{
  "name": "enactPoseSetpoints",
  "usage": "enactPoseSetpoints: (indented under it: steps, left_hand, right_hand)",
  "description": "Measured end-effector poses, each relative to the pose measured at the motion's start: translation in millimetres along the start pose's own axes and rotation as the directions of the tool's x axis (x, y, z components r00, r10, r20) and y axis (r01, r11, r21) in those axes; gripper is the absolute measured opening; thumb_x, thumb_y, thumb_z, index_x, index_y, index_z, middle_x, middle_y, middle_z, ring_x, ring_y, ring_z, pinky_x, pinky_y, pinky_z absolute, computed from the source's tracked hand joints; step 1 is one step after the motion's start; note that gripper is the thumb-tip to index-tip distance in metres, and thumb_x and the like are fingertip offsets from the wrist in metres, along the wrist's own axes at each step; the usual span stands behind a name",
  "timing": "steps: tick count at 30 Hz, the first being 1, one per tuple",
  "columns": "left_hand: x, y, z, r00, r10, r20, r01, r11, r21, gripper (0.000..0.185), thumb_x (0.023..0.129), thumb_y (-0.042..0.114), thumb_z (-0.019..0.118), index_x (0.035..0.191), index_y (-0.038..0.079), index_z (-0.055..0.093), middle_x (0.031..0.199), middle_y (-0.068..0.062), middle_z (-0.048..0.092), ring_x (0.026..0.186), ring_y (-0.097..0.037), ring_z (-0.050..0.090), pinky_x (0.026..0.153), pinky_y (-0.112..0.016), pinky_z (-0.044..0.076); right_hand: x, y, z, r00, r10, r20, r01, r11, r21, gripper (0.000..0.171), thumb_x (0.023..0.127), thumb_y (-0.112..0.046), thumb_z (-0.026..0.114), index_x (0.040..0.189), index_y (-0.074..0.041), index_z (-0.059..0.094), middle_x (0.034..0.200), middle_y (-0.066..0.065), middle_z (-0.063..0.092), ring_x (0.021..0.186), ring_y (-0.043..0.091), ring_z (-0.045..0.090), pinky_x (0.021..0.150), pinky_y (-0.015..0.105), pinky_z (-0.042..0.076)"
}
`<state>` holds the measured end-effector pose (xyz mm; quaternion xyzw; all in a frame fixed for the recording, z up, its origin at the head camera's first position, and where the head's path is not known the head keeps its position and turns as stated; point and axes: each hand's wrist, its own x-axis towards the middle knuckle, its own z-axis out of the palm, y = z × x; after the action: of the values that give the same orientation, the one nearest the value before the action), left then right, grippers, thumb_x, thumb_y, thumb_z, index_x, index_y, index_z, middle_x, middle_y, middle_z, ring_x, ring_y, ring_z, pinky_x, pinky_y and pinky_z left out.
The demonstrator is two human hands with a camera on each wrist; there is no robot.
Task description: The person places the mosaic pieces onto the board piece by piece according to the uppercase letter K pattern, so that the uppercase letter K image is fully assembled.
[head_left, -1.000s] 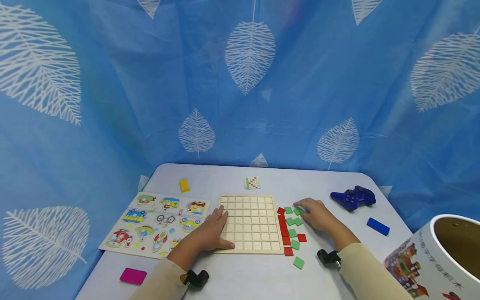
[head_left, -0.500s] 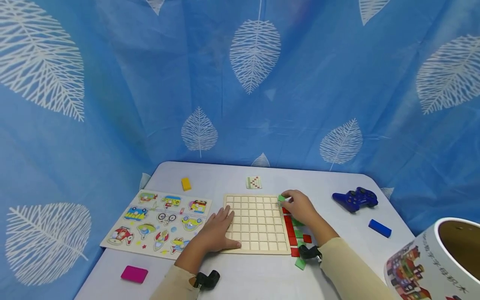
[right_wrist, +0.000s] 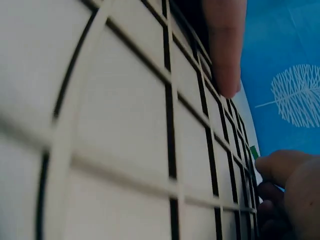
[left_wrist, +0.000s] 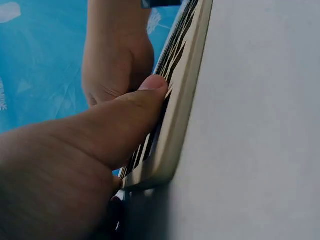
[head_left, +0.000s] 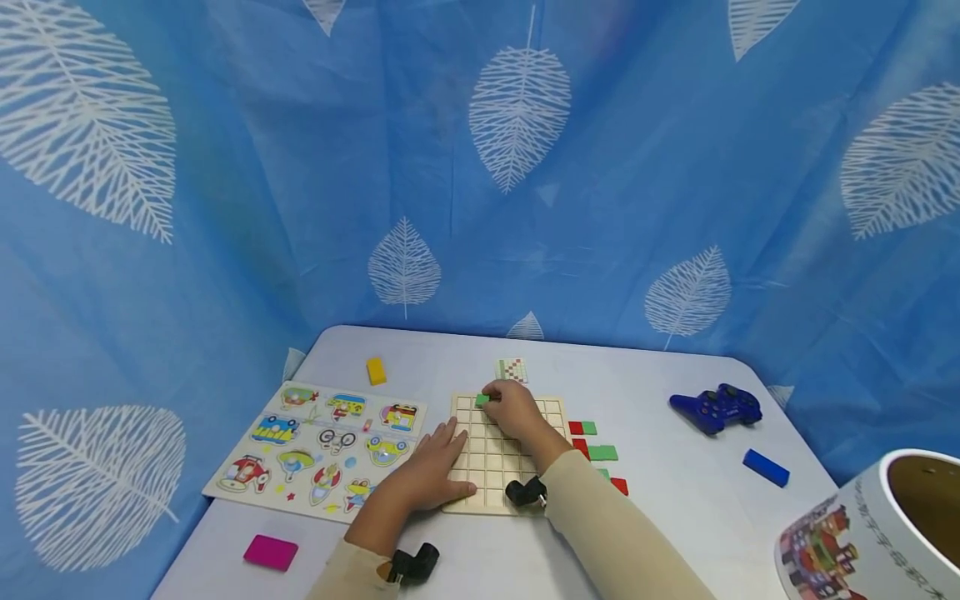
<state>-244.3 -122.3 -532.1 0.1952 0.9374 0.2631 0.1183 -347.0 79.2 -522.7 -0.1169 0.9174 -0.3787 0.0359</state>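
I see a green tile [head_left: 482,400] pinched in the right hand [head_left: 513,410], whose grip is clamped on it over the far-left cells of the wooden grid board [head_left: 495,467]. The left hand [head_left: 431,471] presses flat on the board's near-left corner, fingers straight, grip apart. Loose red and green tiles [head_left: 596,452] lie on the counter [head_left: 675,517] just right of the board; a picture puzzle [head_left: 322,450] lies left of it.
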Motion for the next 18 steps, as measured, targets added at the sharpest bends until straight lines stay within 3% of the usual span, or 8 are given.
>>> enactPoseSetpoints:
  steps: [6,11,15,18]
  left_hand:
    - [-3.8,-3.0,-10.3,0.996,0.048,0.071,-0.045,0.998,-0.043,0.089,0.093,0.041,0.077,0.164,0.008,0.035,0.177,-0.010,0.013,0.164,-0.033,0.009,0.132,-0.056,0.012]
    - [-4.5,-3.7,-12.5,0.994,0.069,0.088,-0.062,0.995,-0.073,0.087,0.093,0.036,0.076,0.163,0.007,0.035,0.177,-0.011,0.013,0.164,-0.033,0.009,0.131,-0.057,0.011]
    - [-4.6,-0.2,-10.4,0.997,0.033,0.075,-0.026,0.996,-0.090,0.086,0.093,0.038,0.078,0.163,0.009,0.038,0.176,-0.016,0.009,0.163,-0.036,0.009,0.130,-0.059,0.014]
    - [-4.6,1.5,-8.4,0.998,0.001,0.057,0.003,0.997,-0.079,0.084,0.093,0.039,0.079,0.162,0.011,0.040,0.176,-0.016,0.008,0.163,-0.037,0.009,0.130,-0.059,0.015]
  right_hand:
    - [5.3,-2.5,7.9,1.000,0.009,-0.007,-0.009,0.999,-0.050,0.026,0.099,-0.015,0.070,0.124,-0.012,0.076,0.126,0.009,0.072,0.123,0.032,0.066,0.103,0.050,0.055]
    - [1.3,-1.0,2.2,1.000,0.025,-0.005,-0.025,0.999,-0.028,0.036,0.099,-0.018,0.072,0.134,-0.013,0.070,0.131,0.013,0.068,0.122,0.033,0.065,0.099,0.052,0.056]
    - [-15.0,16.4,-27.7,1.000,0.010,0.007,-0.010,0.999,0.035,0.045,0.101,-0.024,0.071,0.144,-0.014,0.063,0.139,0.016,0.059,0.123,0.033,0.062,0.095,0.050,0.057]
    - [-30.4,43.0,-64.3,0.999,0.036,-0.023,-0.036,0.999,0.008,0.045,0.102,-0.023,0.069,0.145,-0.012,0.062,0.143,0.018,0.053,0.121,0.034,0.060,0.094,0.050,0.056]
